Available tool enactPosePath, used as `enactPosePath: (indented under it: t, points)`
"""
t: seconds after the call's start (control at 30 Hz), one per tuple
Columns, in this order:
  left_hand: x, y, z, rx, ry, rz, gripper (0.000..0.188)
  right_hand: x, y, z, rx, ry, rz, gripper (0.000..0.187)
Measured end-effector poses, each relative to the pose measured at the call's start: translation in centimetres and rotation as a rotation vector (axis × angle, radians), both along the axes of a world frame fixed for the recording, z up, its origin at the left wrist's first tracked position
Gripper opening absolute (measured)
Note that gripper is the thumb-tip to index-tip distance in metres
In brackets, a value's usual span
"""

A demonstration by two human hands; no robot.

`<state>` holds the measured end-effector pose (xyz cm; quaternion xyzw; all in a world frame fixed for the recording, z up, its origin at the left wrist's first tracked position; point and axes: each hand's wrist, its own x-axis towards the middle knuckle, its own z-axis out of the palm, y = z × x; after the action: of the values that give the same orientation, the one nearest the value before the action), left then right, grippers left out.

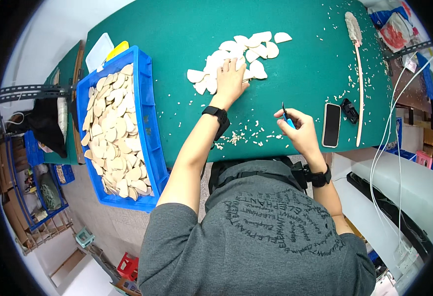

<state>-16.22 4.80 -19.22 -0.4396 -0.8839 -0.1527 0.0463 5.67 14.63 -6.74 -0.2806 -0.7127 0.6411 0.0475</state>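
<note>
A loose pile of flat, cream, rounded pieces (217, 62), many of them half-moon shaped, lies on the green table (177, 29). My left hand (232, 81) rests over the near side of this pile, fingers stretched out and apart. Whether a piece sits under the fingertips is hidden. Closer to the table's front edge, my right hand (300, 130) is closed around a small blue-handled tool (289, 121) with a dark pointed tip that points away from me. Its exact kind is too small to make out. Small pale scraps (236, 138) are scattered between my hands.
A blue crate (150, 123) heaped with similar pieces stands at the left, with a yellow item (118, 50) at its far rim. To the right lie a phone (331, 126), a small black object (349, 111) and a long-handled duster (358, 89). White cables (393, 106) hang beyond the right edge.
</note>
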Motion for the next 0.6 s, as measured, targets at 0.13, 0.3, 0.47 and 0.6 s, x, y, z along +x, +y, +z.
enactPosePath:
  t: [0.13,0.3,0.47,0.6]
  points:
    - [-1.4,0.8,-2.1,-0.033,0.049,-0.124,0.032,0.9,0.8,0.2,-0.009,-0.027,-0.046,0.013]
    - [0.7,-1.7,2.7,0.267,-0.706,-0.083,0.026,0.4,1.3,-1.1,0.126,0.031,-0.005,0.018]
    - [5.5,-5.1,9.9,0.515,-1.305,-0.039,0.030,-2.0,0.8,0.7,0.227,-0.027,0.167,0.023]
    - [7.0,-6.7,12.3,0.536,-1.236,-0.039,0.030,-3.1,0.0,0.9,0.273,0.016,0.257,0.025]
